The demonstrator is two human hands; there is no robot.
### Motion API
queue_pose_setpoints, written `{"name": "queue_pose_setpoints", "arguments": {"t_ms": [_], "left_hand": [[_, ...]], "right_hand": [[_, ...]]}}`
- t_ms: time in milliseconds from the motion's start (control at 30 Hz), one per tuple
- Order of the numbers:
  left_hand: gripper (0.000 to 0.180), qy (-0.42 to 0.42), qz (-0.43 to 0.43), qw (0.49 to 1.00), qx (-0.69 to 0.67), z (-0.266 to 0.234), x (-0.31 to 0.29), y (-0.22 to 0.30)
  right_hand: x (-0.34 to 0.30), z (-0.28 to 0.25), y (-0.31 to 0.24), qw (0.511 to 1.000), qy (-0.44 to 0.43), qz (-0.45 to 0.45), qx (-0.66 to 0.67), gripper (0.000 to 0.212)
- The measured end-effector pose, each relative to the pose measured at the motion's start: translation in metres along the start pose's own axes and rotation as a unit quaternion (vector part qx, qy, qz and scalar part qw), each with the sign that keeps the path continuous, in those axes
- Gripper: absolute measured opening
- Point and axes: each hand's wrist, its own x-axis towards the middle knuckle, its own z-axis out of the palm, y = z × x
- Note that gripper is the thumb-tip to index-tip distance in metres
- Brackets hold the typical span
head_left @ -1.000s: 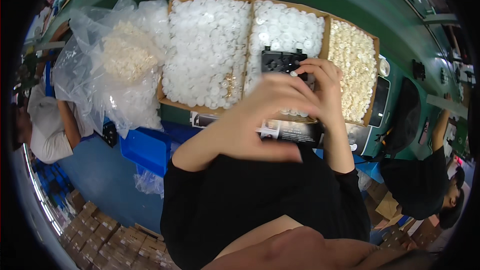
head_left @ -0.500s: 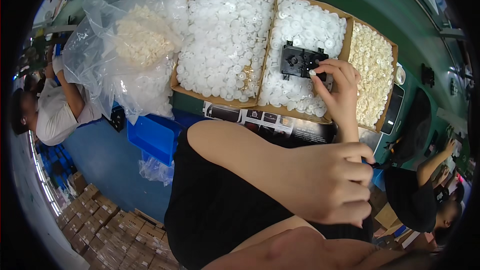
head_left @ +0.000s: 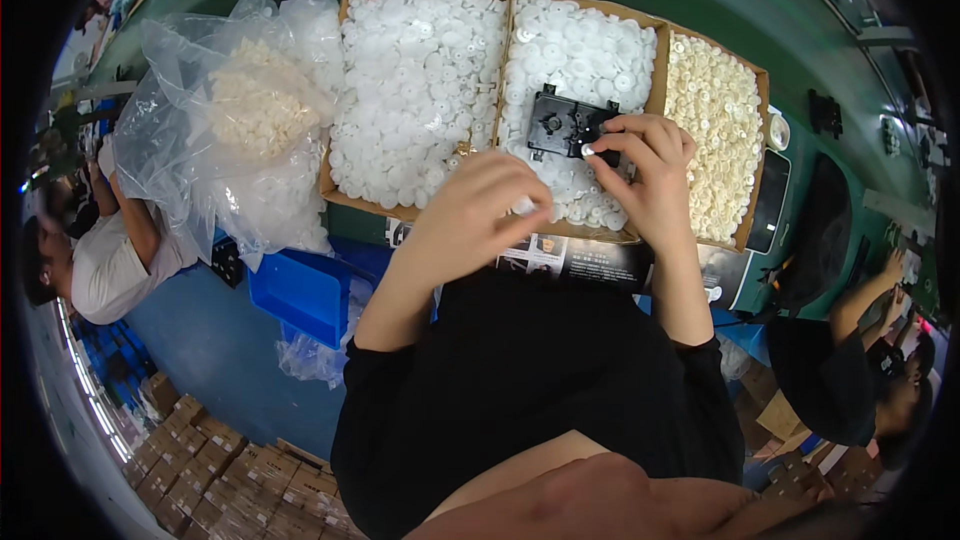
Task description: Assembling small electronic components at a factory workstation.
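**Hands over the middle box of white parts**

Hovering nearest, left hand (head_left: 480, 215) with fingers curled narrow over the box's front edge; contents of the grip not discernible. Just beyond, right hand (head_left: 648, 170) pinching the small black square plastic part (head_left: 562, 127), holding it above the cardboard box of white round plastic pieces (head_left: 580, 70). Flanking farther out: crumpled clear plastic bags (head_left: 225, 140) on the left, cardboard box of cream pieces (head_left: 715, 130) on the right.

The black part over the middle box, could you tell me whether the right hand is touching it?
Touching. The head view shows the right hand with its fingertips pinching the right edge of the black part.
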Motion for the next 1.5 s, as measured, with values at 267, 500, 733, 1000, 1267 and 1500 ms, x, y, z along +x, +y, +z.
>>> {"name": "queue_pose_setpoints", "arguments": {"t_ms": [267, 500, 733, 1000, 1267, 1500], "left_hand": [[0.011, 0.143, 0.008, 0.984, 0.109, -0.009, 0.003, -0.023], [0.014, 0.202, -0.133, 0.953, 0.181, -0.037, -0.008, -0.034], [0.017, 0.139, -0.104, 0.958, 0.228, -0.036, -0.019, -0.045], [0.025, 0.036, -0.012, 0.927, 0.372, -0.035, -0.004, -0.047], [0.028, 0.04, -0.018, 0.943, 0.33, -0.02, -0.009, -0.061], [0.029, 0.062, 0.002, 0.948, 0.313, -0.018, -0.01, -0.062]], "right_hand": [[-0.007, -0.022, -0.014, 0.998, -0.014, -0.006, -0.067, 0.02], [-0.014, -0.017, -0.025, 0.984, -0.09, -0.056, -0.144, 0.012], [-0.013, -0.005, -0.026, 0.975, -0.104, -0.069, -0.182, 0.007], [-0.013, 0.007, -0.02, 0.971, -0.079, -0.085, -0.208, 0.007], [-0.019, 0.006, -0.021, 0.984, -0.028, -0.063, -0.167, 0.005], [-0.015, -0.015, -0.018, 0.997, -0.017, 0.001, -0.069, 0.008]]}}
